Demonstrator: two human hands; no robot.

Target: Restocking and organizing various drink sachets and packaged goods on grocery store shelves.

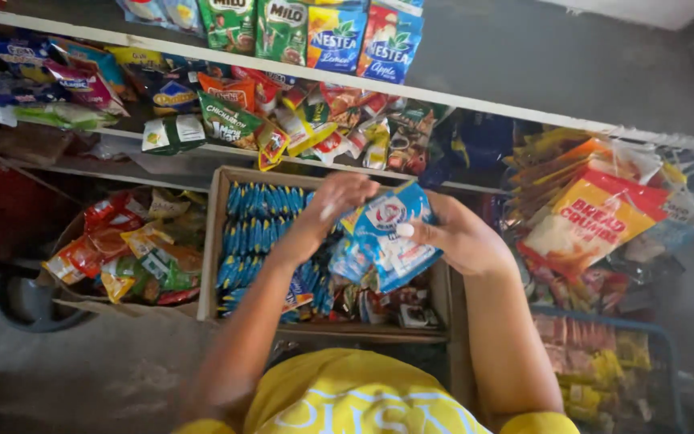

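At the bottom centre of the frame a yellow shirt (347,398) is seen, and two bare forearms rise from it toward the middle. A bundle of blue-and-white sachets (387,237) is held at the centre of the frame, above a wooden box (212,241). The bundle's long axis is tilted, running from lower left to upper right, with its top edge pointing toward the upper right. How many sachets are in the bundle cannot be counted.

The right hand (463,237) is closed on the bundle's right side, its fingers (411,231) clenched across the front of the packets. The left hand (339,197) is placed at the bundle's upper left corner with its fingers curled there; whether they pinch the packet or merely touch it cannot be told.

Inside the wooden box, rows of small blue sachets (255,233) are packed on edge at centre left, too many and too blurred to count. To the left, a cardboard box (74,301) filled with red, orange and green snack packets (134,249) is seen. At the right, one orange breadcrumb bag (596,221) is hung in front of other bags, and a blue crate (664,354) is set at lower right.

Farther up, two shelves (475,104) are loaded with mixed packets; on the upper one two green drink-mix pouches (255,26) and two blue-and-yellow tea pouches (363,40) are ranged side by side.
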